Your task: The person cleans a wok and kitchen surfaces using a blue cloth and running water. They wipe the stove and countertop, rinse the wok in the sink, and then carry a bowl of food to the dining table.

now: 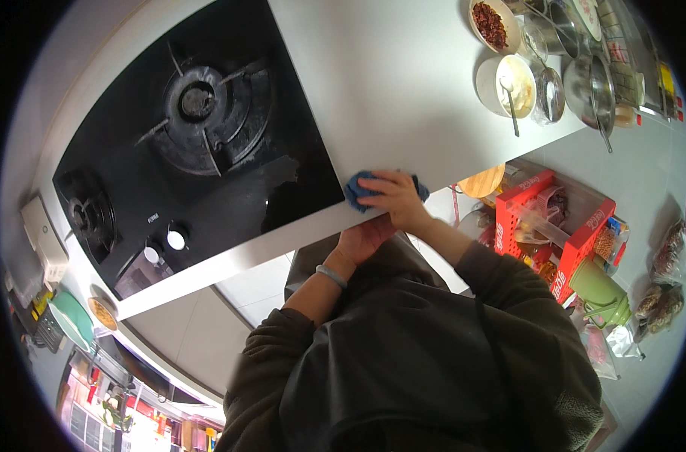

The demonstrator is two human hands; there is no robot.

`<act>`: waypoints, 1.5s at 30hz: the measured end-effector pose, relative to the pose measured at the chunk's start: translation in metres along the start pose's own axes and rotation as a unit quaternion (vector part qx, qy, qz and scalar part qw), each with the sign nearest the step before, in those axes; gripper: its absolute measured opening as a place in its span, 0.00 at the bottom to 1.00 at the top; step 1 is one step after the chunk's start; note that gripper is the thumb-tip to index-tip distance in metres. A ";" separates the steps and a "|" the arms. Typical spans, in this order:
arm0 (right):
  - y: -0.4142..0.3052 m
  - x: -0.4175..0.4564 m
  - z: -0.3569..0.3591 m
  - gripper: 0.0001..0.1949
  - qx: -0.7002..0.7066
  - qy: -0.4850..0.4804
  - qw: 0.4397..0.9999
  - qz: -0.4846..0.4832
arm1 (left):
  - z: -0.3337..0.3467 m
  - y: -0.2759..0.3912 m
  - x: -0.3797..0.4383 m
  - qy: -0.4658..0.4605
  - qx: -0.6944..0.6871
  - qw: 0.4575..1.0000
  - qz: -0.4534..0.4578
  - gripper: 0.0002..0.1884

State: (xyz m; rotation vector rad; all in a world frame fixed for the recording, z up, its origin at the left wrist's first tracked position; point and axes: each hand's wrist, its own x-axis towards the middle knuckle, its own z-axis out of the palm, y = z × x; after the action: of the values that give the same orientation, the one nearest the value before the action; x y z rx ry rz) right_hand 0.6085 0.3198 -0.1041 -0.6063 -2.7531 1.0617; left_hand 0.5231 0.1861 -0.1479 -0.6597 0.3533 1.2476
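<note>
My right hand (396,198) presses a blue cloth (358,192) onto the front edge of the pale countertop (376,107), close to the corner of the black glass gas hob (230,195). Below the edge is my left hand (365,240), palm turned up, with a bracelet on its wrist. Its fingertips are partly hidden under my right hand, so whether it holds anything cannot be seen. The hob has a large burner (197,101) with a pan support, a smaller burner (83,217) and two knobs, one of them here (176,239).
On the counter's right stand a bowl of dried red chillies (511,28), a white bowl with a spoon (487,85) and a steel bowl (574,85). A red plastic crate (588,226) and a green jug (600,288) are lower right. A turquoise basin (71,319) lies lower left.
</note>
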 end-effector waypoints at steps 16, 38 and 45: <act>-0.256 -0.109 0.109 0.19 0.558 -0.221 0.784 0.157 | -0.127 -0.078 -0.270 0.003 0.034 0.958 0.283 0.22; -0.783 0.026 0.479 0.20 0.426 -0.700 0.555 0.139 | -0.350 -0.037 -0.783 0.271 -0.129 0.616 0.728 0.07; -0.963 0.092 0.617 0.16 0.278 -0.679 0.677 0.050 | -0.411 0.052 -0.958 0.352 -0.166 0.502 0.772 0.09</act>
State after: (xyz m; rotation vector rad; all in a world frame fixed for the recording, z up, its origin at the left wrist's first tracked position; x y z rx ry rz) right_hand 0.0556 -0.6692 0.0768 0.3803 -2.8071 3.2030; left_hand 0.2305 -0.7882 0.0837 -1.2447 1.7081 2.7754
